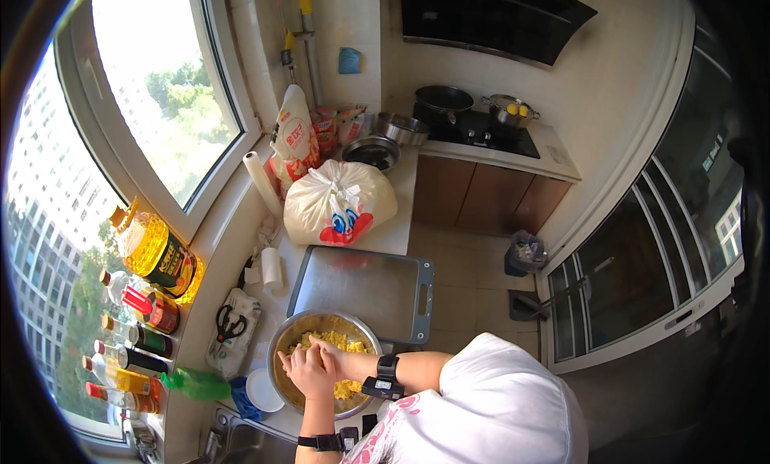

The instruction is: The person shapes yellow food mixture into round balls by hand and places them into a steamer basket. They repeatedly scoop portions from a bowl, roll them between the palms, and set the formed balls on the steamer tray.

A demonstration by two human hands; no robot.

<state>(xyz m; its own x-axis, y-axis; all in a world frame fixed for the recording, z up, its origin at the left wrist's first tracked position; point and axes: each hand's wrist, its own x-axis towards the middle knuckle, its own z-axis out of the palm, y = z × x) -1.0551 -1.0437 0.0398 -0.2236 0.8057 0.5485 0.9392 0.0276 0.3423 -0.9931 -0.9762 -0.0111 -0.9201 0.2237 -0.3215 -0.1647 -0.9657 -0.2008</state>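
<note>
A stainless steel bowl (277, 343) stands on the counter before me, holding yellow crumbly food (348, 390). My left hand (311, 369) lies over my right hand (332, 351) above the bowl, palms together and some fingers spread. Whatever may be between the palms is hidden. Both wrists wear black straps with small devices. Touching the bowl's far side is a metal cutting board (361, 289) with a grey frame. To the left of the bowl is a white dish (264, 390), beside a blue cloth or bag (243, 402).
A tied white plastic bag (340, 202) sits beyond the board. Scissors (230, 324) rest on a white packet (240, 343) at left. A green bottle (195, 384) lies near the sink (246, 437). Oil and sauce bottles (162, 259) line the windowsill. Pans (444, 100) stand on the stove.
</note>
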